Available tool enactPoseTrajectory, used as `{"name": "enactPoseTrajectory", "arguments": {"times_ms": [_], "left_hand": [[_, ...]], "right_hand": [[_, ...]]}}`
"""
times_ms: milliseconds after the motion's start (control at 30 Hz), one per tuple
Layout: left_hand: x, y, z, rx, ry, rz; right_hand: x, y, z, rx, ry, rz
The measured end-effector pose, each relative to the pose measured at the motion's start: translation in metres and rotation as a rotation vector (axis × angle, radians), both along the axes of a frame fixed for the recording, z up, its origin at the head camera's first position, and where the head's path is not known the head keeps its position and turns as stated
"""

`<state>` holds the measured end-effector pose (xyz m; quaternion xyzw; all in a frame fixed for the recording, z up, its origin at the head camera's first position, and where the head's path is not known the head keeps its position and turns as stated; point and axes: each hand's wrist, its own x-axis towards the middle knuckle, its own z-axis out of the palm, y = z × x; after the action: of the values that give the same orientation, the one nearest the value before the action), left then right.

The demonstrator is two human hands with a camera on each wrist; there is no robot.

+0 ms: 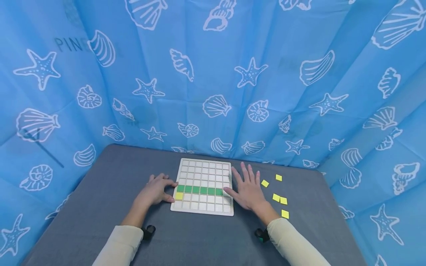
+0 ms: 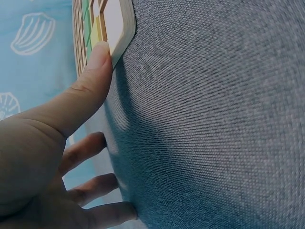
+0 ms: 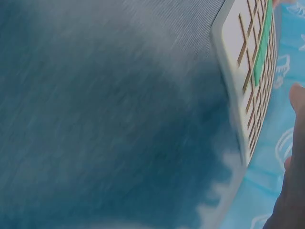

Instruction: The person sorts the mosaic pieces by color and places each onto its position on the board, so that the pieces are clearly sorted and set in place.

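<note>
A white grid board [image 1: 199,212] with square cells lies on the grey table. Across its middle runs a row of green tiles [image 1: 195,190], and one yellow tile [image 1: 179,196] sits just below that row at the left end. My left hand [image 1: 154,192] touches the board's left edge with thumb and index finger; in the left wrist view the thumb [image 2: 97,57] lies against the rim. Fingers spread, my right hand [image 1: 247,190] is over the board's right edge, its thumb near the row's right end. Whether it touches the board, I cannot tell.
Several loose yellow tiles [image 1: 276,197] lie on the grey table [image 1: 199,240] to the right of the right hand. Behind and on both sides hangs a blue curtain [image 1: 186,96] with white shell and starfish prints.
</note>
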<state>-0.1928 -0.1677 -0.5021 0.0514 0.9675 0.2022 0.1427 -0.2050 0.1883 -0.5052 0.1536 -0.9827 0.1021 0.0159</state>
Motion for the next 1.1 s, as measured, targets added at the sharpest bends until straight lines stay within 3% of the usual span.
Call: {"name": "enactPoseTrajectory", "arguments": {"times_ms": [367, 700, 1100], "left_hand": [[0.001, 0.001, 0.002, -0.010, -0.007, 0.005], [0.001, 0.002, 0.001, -0.012, -0.018, 0.017], [-0.001, 0.001, -0.001, -0.009, -0.010, 0.015]], "right_hand": [[-0.001, 0.034, -0.004, -0.005, -0.019, -0.100], [-0.001, 0.065, -0.015, -0.056, 0.034, -0.099], [-0.003, 0.093, -0.013, -0.053, 0.002, -0.228]]}}
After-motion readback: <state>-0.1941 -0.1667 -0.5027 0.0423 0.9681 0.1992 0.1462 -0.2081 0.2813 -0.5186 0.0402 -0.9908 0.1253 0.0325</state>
